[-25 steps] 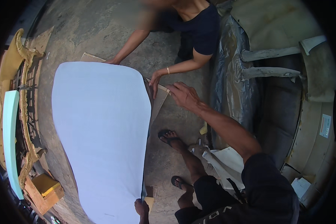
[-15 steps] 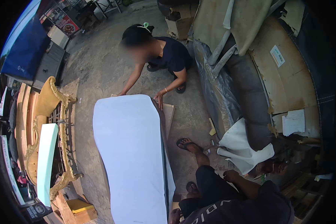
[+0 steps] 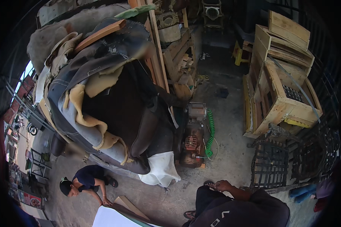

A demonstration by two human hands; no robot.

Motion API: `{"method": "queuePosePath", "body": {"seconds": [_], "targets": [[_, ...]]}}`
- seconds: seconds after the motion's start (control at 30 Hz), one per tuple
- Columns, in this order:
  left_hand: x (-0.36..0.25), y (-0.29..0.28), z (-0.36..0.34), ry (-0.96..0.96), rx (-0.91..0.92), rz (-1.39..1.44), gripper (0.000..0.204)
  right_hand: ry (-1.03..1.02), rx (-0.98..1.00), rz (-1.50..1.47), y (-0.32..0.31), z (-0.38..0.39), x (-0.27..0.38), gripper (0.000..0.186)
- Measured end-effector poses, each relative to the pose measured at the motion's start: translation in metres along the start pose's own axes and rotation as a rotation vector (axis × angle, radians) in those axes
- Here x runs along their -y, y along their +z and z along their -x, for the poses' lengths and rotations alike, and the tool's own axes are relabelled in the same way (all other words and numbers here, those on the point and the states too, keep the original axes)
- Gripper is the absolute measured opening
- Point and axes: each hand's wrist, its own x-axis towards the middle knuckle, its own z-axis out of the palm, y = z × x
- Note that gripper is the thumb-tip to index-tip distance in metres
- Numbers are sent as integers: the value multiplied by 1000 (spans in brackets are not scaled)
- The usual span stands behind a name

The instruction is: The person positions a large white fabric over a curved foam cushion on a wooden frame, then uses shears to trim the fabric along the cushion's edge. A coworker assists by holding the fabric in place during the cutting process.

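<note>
My right hand (image 3: 222, 185) is at my knee, its fingers hanging loosely over the dark trousers (image 3: 204, 196), with nothing visible in it. My left hand is out of view. A long white cushion (image 3: 115, 218) reaches in from the lower edge. At its far end a co-worker (image 3: 89, 179) bends down with a hand (image 3: 107, 202) on the cushion's dark edge. Beside that edge lies a flat wooden piece (image 3: 130, 207). My sandalled feet (image 3: 189, 215) are on the concrete floor.
A heap of sofa covers and foam (image 3: 113, 109) rises ahead on the left. In the middle stands a rusty compressor (image 3: 191, 145) with a coiled green hose (image 3: 211, 136). To the right are a wooden seat frame (image 3: 280, 90) and a webbed frame (image 3: 269, 162).
My view has swung to the right, putting the co-worker and the white cushion at lower left. My left hand has left the view. My right hand still rests near my knee.
</note>
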Motion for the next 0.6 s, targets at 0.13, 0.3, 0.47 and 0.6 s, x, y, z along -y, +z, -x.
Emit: {"method": "queuePosePath", "body": {"seconds": [0.13, 0.3, 0.47, 0.6], "targets": [[-108, 70, -9, 89, -38, -71, 24, -14, -232, -6, -68, -1, -86, 35], [-179, 203, -4, 182, -35, -47, 22, 41, -153, 365, -203, -16, -229, 40], [-219, 394, 31, 503, 315, 95, 23, 199, -517, 147, -354, -45, -235, 27], [-299, 526, 56, 102, 484, -433, 25, 14, -725, -268, -477, -97, -156, 23]]}}
